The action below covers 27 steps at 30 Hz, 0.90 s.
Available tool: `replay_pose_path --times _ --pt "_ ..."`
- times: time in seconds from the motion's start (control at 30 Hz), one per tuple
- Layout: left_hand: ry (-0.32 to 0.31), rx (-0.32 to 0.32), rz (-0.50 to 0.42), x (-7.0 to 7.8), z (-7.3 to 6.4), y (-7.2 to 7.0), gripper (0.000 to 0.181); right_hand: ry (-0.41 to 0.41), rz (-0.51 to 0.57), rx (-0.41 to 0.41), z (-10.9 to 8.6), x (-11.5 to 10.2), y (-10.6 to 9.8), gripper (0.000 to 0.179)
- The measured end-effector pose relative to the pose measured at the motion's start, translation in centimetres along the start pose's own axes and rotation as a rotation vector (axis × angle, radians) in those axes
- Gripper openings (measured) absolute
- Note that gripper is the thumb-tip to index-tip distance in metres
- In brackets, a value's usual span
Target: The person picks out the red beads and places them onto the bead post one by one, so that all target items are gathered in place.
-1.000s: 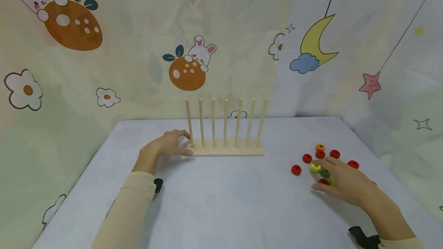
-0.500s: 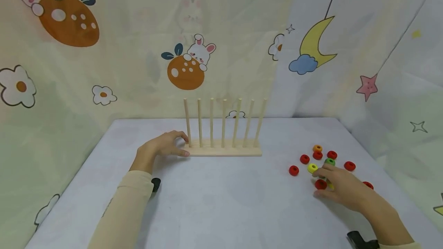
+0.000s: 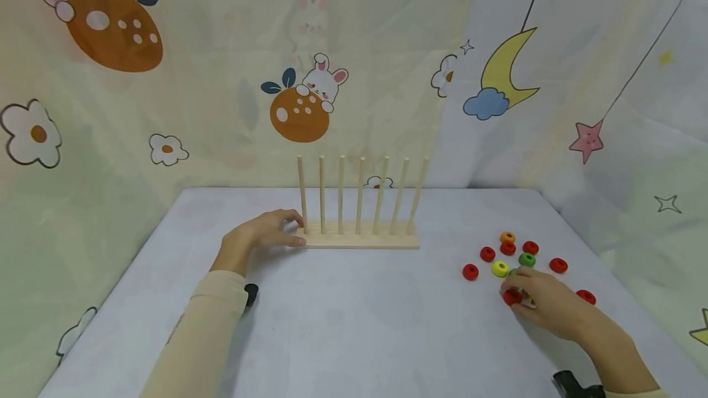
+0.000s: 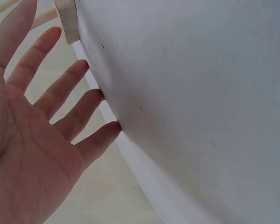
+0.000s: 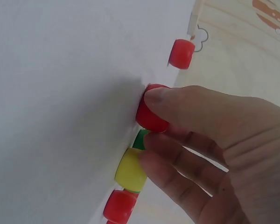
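Note:
A pale wooden peg stand (image 3: 359,240) with a row of upright bare pegs stands toward the back of the table. My left hand (image 3: 264,229) holds its left end, thumb at the front edge and index finger behind. In the left wrist view the other fingers (image 4: 70,112) are spread, tips on the white surface. At the right, my right hand (image 3: 553,303) pinches a red bead (image 5: 151,112) between thumb and fingers, low over the table. A yellow bead (image 5: 130,170) sits by its other fingertips, partly hidden in the head view. A green bead (image 3: 527,260) lies just beyond the hand.
Loose beads surround the right hand: a yellow bead (image 3: 500,269), an orange bead (image 3: 507,237) and several red ones, one red bead (image 3: 470,272) being farthest left. The white table (image 3: 359,324) meets a printed cloth backdrop (image 3: 221,78) behind.
My right hand has shifted slightly toward me and its thumb and fingers have come together on the red bead. A green bead has come into sight. The left hand stays at the stand.

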<state>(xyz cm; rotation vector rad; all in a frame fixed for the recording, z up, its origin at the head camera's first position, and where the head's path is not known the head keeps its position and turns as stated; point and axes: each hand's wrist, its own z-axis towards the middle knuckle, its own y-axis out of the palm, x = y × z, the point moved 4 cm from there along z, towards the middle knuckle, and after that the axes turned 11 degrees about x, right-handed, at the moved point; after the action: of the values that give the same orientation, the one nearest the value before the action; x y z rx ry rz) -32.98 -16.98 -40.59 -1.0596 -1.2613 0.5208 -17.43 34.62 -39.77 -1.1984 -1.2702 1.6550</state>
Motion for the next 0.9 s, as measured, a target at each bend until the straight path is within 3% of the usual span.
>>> replay_pose_path --times 0.27,0.6,0.9 --pt "-0.005 -0.008 0.053 -0.2 0.1 0.5 0.052 0.016 0.050 0.004 0.4 -0.5 0.2 0.026" --pt "-0.029 0.013 0.137 0.3 0.4 0.1 0.043 -0.080 0.129 0.077 1.3 -2.2 -0.4 0.033" --pt "-0.054 0.002 0.151 0.4 0.4 -0.2 0.047 -0.126 0.138 0.071 2.9 -3.6 -0.6 0.019"
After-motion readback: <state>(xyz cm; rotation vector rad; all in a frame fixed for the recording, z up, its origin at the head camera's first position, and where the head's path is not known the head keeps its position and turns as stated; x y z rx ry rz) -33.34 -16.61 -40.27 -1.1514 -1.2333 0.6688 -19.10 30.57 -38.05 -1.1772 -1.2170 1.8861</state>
